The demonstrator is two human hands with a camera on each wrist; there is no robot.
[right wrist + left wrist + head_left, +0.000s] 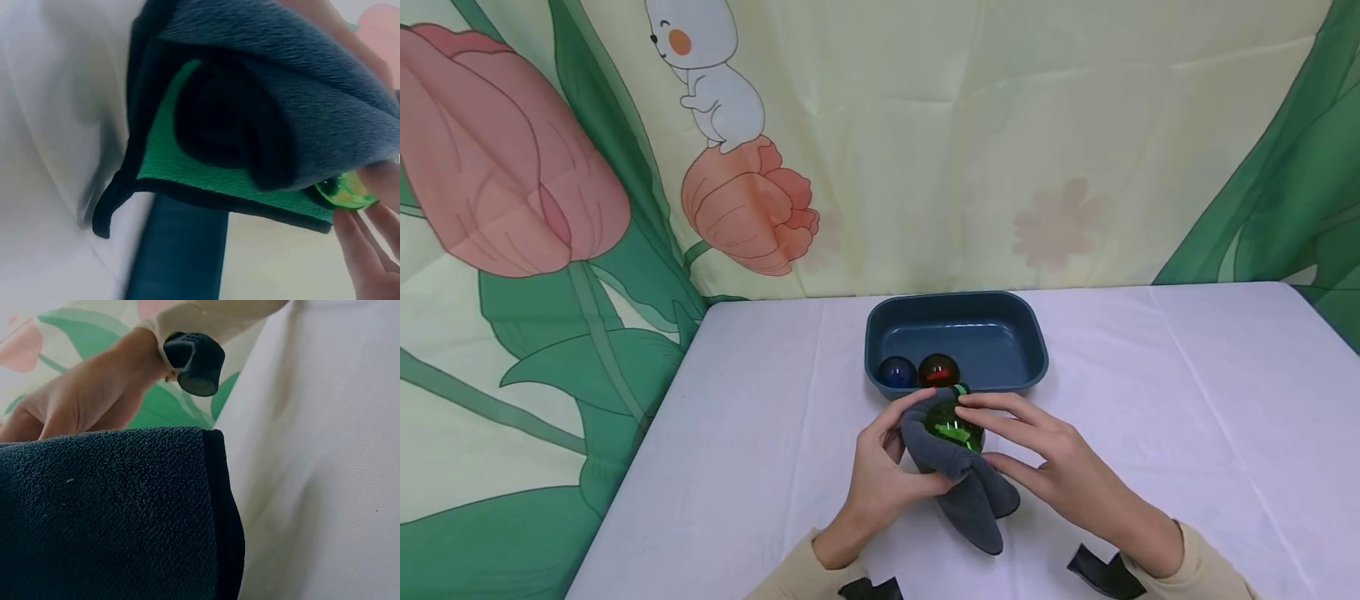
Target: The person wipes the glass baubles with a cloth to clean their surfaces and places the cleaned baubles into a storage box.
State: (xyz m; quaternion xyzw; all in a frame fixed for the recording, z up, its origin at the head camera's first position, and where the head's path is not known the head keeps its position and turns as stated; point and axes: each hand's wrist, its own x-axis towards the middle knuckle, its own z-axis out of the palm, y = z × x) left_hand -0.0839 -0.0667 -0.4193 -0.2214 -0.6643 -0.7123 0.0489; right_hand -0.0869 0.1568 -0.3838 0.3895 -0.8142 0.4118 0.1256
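In the head view my left hand (887, 475) holds a folded grey cloth (947, 462) from the left, its thumb across the near side. A shiny transparent green ball (953, 427) sits partly wrapped in the cloth. My right hand (1052, 458) pinches the ball from the right, several fingers on top and the thumb low at its side. Cloth tails hang below toward me. In the right wrist view the cloth (337, 94) shows a green underside with dark edging, and a sliver of the ball (347, 190). Cloth (112, 506) fills much of the left wrist view.
Just beyond my hands stands a dark blue basin (1000, 333) on the white-covered table (1150, 400). A dark blue ball (897, 372) and a reddish-brown ball (938, 371) lie in its near left part. A printed curtain (910, 150) hangs behind the table.
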